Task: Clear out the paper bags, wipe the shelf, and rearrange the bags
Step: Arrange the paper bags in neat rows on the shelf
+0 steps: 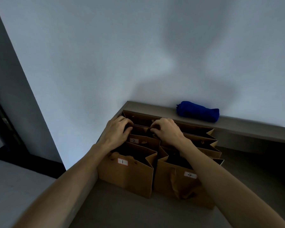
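Head view, paper bags (pixel 127 175) upright, mouths upward

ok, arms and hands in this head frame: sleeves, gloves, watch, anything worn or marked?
Nothing worn that shows. Both forearms are bare from the bottom edge of the frame to the wrist: no sleeves in view. The left hand and right hand have no gloves, and no watch, band or ring is visible on the wrists or fingers. No markings can be made out, though the light is dim.

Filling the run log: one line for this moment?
left hand: grips rear bag rim | right hand: pinches rear bag rim | paper bags: on shelf | blue cloth: untouched
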`<action>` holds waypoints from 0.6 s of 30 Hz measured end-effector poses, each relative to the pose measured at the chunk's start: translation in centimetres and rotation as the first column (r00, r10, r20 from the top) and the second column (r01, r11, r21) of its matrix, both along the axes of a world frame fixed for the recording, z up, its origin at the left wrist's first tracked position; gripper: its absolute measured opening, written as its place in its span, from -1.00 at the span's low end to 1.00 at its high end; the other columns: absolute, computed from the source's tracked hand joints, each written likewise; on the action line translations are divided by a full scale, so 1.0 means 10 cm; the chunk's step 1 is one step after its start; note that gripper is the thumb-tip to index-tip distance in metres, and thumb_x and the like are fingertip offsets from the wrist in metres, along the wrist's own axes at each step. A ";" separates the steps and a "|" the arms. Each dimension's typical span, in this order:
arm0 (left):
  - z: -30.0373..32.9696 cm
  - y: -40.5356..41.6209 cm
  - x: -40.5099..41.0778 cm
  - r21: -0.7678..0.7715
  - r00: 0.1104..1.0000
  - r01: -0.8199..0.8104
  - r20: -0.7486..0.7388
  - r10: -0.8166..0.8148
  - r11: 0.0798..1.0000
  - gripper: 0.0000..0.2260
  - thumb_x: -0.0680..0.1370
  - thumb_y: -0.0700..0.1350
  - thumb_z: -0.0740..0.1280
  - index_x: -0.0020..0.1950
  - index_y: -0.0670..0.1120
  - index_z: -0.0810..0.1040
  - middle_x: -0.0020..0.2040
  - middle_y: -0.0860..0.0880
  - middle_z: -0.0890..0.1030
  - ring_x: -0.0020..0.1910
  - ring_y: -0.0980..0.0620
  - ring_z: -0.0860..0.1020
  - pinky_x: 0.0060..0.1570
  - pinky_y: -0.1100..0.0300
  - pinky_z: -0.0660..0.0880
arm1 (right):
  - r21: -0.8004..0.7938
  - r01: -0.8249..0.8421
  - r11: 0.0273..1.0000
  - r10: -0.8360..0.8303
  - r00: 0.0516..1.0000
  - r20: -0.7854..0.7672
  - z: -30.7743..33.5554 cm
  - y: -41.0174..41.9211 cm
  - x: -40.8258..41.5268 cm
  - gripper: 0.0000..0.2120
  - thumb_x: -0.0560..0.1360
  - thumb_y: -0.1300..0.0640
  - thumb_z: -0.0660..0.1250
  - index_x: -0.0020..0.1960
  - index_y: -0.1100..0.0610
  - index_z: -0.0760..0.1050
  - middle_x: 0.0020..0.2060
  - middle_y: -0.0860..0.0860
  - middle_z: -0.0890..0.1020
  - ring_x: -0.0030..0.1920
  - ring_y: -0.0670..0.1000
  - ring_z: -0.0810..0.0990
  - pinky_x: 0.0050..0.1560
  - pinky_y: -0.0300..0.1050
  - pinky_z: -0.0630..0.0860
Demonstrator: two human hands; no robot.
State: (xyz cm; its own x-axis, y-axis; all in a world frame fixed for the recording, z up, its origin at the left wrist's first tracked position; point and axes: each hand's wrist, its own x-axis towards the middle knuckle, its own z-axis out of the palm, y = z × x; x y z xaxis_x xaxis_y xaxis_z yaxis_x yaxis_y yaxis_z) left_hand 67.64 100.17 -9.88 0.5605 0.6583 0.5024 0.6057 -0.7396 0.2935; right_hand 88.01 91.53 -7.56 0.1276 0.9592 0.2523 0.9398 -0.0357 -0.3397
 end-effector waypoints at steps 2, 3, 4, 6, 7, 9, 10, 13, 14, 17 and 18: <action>0.01 0.00 0.00 0.015 1.000 -0.004 -0.004 0.004 1.000 -0.78 0.60 -0.04 0.27 0.22 -0.02 0.54 0.20 0.01 0.56 0.22 0.02 0.47 0.23 0.08 0.35 | 0.006 -0.024 1.000 0.024 1.000 0.019 -0.01 -0.02 -0.01 -0.79 0.57 0.06 0.34 0.17 0.06 0.58 0.05 0.00 0.64 0.00 -0.06 0.60 0.04 -0.07 0.60; 0.01 0.01 0.00 0.022 1.000 0.004 -0.005 -0.004 1.000 -0.78 0.60 -0.03 0.25 0.22 -0.01 0.55 0.20 0.02 0.56 0.22 0.03 0.47 0.23 0.07 0.35 | 0.017 -0.041 0.999 0.040 0.999 0.033 -0.01 -0.03 -0.02 -0.80 0.56 0.05 0.34 0.16 0.06 0.58 0.03 -0.01 0.65 -0.01 -0.08 0.61 0.04 -0.10 0.59; 0.00 0.01 -0.01 0.023 1.000 0.018 -0.010 -0.018 1.000 -0.77 0.61 -0.02 0.24 0.22 0.00 0.55 0.20 0.03 0.56 0.21 0.04 0.48 0.22 0.08 0.36 | 0.027 -0.056 0.998 0.055 0.997 0.049 -0.01 -0.05 -0.02 -0.80 0.56 0.05 0.34 0.15 0.05 0.59 0.02 -0.02 0.66 -0.01 -0.09 0.60 0.04 -0.12 0.58; -0.02 0.02 -0.04 0.018 0.998 0.052 -0.041 -0.051 0.999 -0.76 0.62 0.00 0.21 0.22 0.01 0.56 0.19 0.05 0.57 0.20 0.05 0.49 0.19 0.13 0.36 | 0.037 -0.077 0.996 0.074 0.994 0.082 -0.01 -0.09 -0.01 -0.80 0.57 0.04 0.34 0.16 0.04 0.59 0.03 -0.03 0.66 0.03 -0.08 0.59 0.03 -0.16 0.52; -0.03 0.03 -0.05 0.018 0.996 0.064 -0.060 -0.063 0.998 -0.75 0.62 0.00 0.21 0.23 0.01 0.56 0.20 0.06 0.58 0.20 0.05 0.48 0.18 0.14 0.35 | 0.043 -0.084 0.996 0.080 0.992 0.102 -0.01 -0.10 -0.01 -0.80 0.57 0.04 0.34 0.16 0.04 0.60 0.04 -0.03 0.66 0.05 -0.06 0.58 0.04 -0.15 0.51; -0.05 0.04 -0.07 0.024 0.995 0.070 -0.079 -0.068 0.997 -0.74 0.62 0.01 0.20 0.25 0.02 0.56 0.22 0.06 0.58 0.23 0.05 0.47 0.21 0.12 0.37 | 0.057 -0.099 0.993 0.091 0.987 0.131 -0.01 -0.11 0.01 -0.79 0.57 0.02 0.33 0.16 0.02 0.61 0.05 -0.02 0.65 0.08 -0.03 0.57 0.08 -0.05 0.54; -0.06 0.04 -0.08 0.023 0.995 0.069 -0.079 -0.067 0.997 -0.73 0.62 0.01 0.21 0.25 0.01 0.56 0.23 0.06 0.58 0.24 0.05 0.47 0.22 0.11 0.38 | 0.061 -0.105 0.993 0.096 0.987 0.132 -0.01 -0.11 0.02 -0.80 0.57 0.00 0.33 0.15 0.00 0.61 0.06 -0.02 0.64 0.08 -0.03 0.56 0.09 -0.01 0.54; -0.07 0.03 -0.11 0.018 0.994 0.068 -0.083 -0.067 0.997 -0.73 0.62 0.00 0.21 0.27 0.02 0.56 0.25 0.06 0.57 0.27 0.05 0.45 0.23 0.10 0.38 | 0.031 -0.132 0.991 0.127 0.985 0.115 0.03 -0.06 0.04 -0.81 0.56 -0.01 0.33 0.13 -0.02 0.62 0.08 -0.05 0.59 0.07 -0.07 0.51 0.08 -0.09 0.47; -0.08 0.02 -0.12 0.023 0.995 0.067 -0.082 -0.065 0.997 -0.74 0.61 0.00 0.21 0.25 0.03 0.57 0.24 0.07 0.57 0.27 0.05 0.45 0.24 0.09 0.38 | 0.008 -0.147 0.989 0.145 0.984 0.101 0.05 -0.04 0.04 -0.81 0.56 -0.01 0.33 0.13 -0.02 0.62 0.08 -0.06 0.58 0.07 -0.09 0.49 0.09 -0.09 0.46; -0.09 0.01 -0.15 0.047 0.997 0.064 -0.056 -0.062 0.997 -0.80 0.60 0.00 0.24 0.16 0.05 0.59 0.15 0.10 0.59 0.21 0.08 0.47 0.23 0.07 0.38 | -0.013 -0.173 0.985 0.173 0.985 0.000 0.11 0.08 0.03 -0.85 0.56 0.03 0.34 0.10 0.01 0.61 0.03 -0.06 0.62 0.03 -0.11 0.55 0.12 -0.04 0.54; -0.09 0.01 -0.15 0.046 0.997 0.067 -0.049 -0.065 0.997 -0.82 0.59 -0.01 0.25 0.14 0.05 0.59 0.13 0.10 0.60 0.19 0.09 0.48 0.23 0.08 0.38 | -0.018 -0.162 0.987 0.162 0.987 -0.024 0.12 0.13 0.02 -0.85 0.56 0.04 0.34 0.10 0.02 0.60 0.03 -0.05 0.64 0.02 -0.10 0.57 0.12 -0.04 0.56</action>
State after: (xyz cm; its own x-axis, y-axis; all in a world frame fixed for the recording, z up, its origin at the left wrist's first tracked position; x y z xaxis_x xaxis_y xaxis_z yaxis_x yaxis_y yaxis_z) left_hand 66.13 100.25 -10.78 0.6257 0.5955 0.5039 0.5676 -0.7907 0.2296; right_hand 88.18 92.80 -6.33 -0.0244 0.9724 0.2320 0.9258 0.1095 -0.3617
